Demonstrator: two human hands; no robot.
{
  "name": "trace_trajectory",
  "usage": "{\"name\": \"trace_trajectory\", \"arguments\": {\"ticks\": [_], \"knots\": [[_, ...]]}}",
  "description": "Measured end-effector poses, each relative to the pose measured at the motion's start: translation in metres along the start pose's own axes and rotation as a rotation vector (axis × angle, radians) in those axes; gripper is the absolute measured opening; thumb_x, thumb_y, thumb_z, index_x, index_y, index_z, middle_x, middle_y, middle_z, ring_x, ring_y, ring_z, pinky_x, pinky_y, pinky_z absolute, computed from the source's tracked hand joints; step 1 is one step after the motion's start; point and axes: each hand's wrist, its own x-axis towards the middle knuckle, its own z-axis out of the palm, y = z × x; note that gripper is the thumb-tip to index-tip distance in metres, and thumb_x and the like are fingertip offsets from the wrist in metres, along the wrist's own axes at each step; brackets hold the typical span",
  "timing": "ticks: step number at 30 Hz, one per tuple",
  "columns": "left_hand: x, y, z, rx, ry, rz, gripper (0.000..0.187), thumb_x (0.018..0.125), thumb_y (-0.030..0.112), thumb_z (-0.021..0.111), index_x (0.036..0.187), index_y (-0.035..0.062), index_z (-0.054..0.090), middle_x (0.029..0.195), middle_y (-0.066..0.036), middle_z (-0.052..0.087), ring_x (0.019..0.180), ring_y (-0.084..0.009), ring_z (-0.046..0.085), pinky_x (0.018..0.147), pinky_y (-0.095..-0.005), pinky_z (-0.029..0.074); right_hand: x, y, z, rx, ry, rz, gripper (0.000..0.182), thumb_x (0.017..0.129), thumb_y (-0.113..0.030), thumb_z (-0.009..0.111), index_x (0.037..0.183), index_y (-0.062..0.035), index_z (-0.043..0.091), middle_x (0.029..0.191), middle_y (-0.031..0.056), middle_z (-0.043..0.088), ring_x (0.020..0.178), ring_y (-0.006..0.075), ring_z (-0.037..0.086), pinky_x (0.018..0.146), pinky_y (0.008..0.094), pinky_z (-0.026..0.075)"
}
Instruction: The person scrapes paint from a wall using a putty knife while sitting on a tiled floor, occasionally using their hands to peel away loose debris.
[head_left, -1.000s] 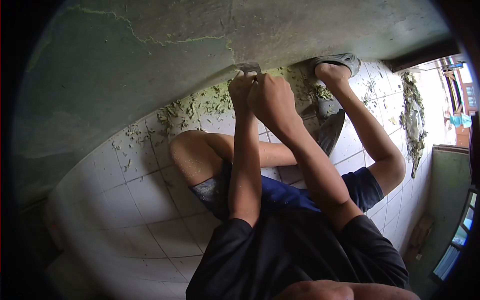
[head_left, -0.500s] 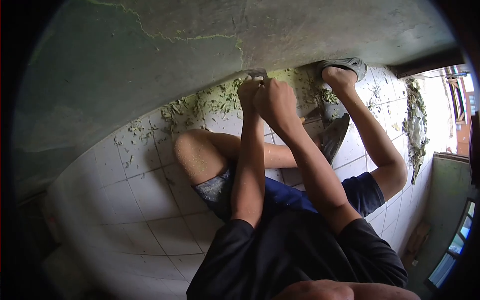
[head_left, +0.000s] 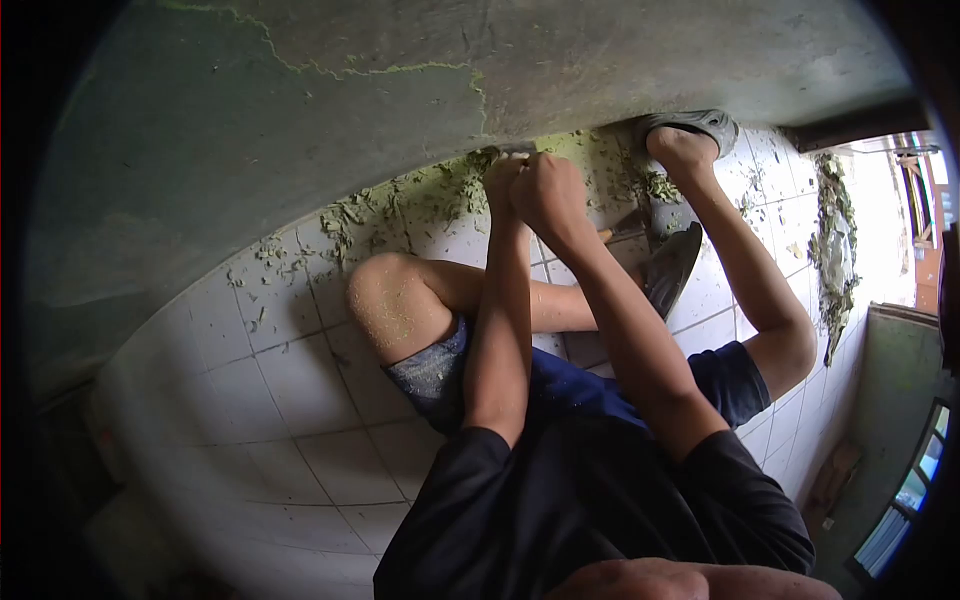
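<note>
My left hand [head_left: 503, 185] and my right hand [head_left: 549, 195] are closed side by side, touching, at the foot of the grey-green wall [head_left: 330, 120]. Both are wrapped round a flat dark tool [head_left: 521, 147]; only a bit of its blade shows beyond the knuckles, and its handle is hidden by the fingers. Green flakes [head_left: 345, 225] lie scattered on the white floor tiles [head_left: 290, 390] along the wall, around the hands.
Another tool with a wooden handle [head_left: 606, 235] lies on the floor between the legs. Grey clogs [head_left: 672, 270] are on the feet. A heap of flakes [head_left: 832, 250] lies at the right, near a bright opening. A thin crack runs across the wall.
Both hands have shifted very slightly, and less of the dark blade shows beyond them. The view has moved a little.
</note>
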Motion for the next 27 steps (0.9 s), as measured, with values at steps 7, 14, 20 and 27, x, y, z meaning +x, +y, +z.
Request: {"name": "trace_trajectory", "arguments": {"ticks": [7, 14, 20, 27], "knots": [[0.0, 0.007, -0.004, -0.143, 0.019, -0.057, 0.017, 0.075, 0.023, 0.07, 0.067, 0.0115, 0.059, 0.066, -0.008, 0.06, 0.065, -0.0302, 0.061, 0.062, -0.0429, 0.047, -0.003, -0.003, 0.003, 0.087, 0.029, -0.039, 0.03, 0.086, -0.02, 0.055, 0.072, 0.0024, 0.068, 0.07, 0.0294, 0.065, 0.069, 0.0465, 0.068, 0.065, 0.053, 0.056], [0.013, 0.039, -0.03, 0.096, 0.123, 0.18, 0.021, 0.088, 0.007, 0.06, 0.069, 0.0097, 0.053, 0.063, -0.003, 0.052, 0.058, -0.0178, 0.052, 0.055, -0.034, 0.043, -0.001, -0.008, 0.005, 0.113, -0.026, -0.032, 0.035, 0.093, -0.024, 0.052, 0.077, 0.0036, 0.068, 0.07, 0.0305, 0.065, 0.068, 0.048, 0.068, 0.064, 0.0536, 0.056], [0.014, 0.039, -0.036, 0.282, -0.021, 0.2, 0.015, 0.083, 0.009, 0.067, 0.073, 0.0093, 0.056, 0.068, -0.006, 0.056, 0.064, -0.0225, 0.058, 0.06, -0.0356, 0.047, 0.001, -0.008, 0.007, 0.082, -0.069, 0.0, 0.032, 0.09, -0.023, 0.054, 0.076, 0.0023, 0.069, 0.071, 0.0298, 0.066, 0.069, 0.0481, 0.068, 0.065, 0.0546, 0.056], [0.014, -0.002, 0.012, 0.352, 0.461, 0.482, 0.025, 0.088, 0.007, 0.064, 0.068, 0.0122, 0.049, 0.061, 0.003, 0.047, 0.057, -0.0104, 0.047, 0.054, -0.0304, 0.04, 0.002, -0.002, 0.016, 0.048, -0.058, -0.031, 0.032, 0.091, -0.022, 0.054, 0.077, 0.0029, 0.069, 0.07, 0.0296, 0.065, 0.069, 0.0468, 0.068, 0.063, 0.0535, 0.056]]}}
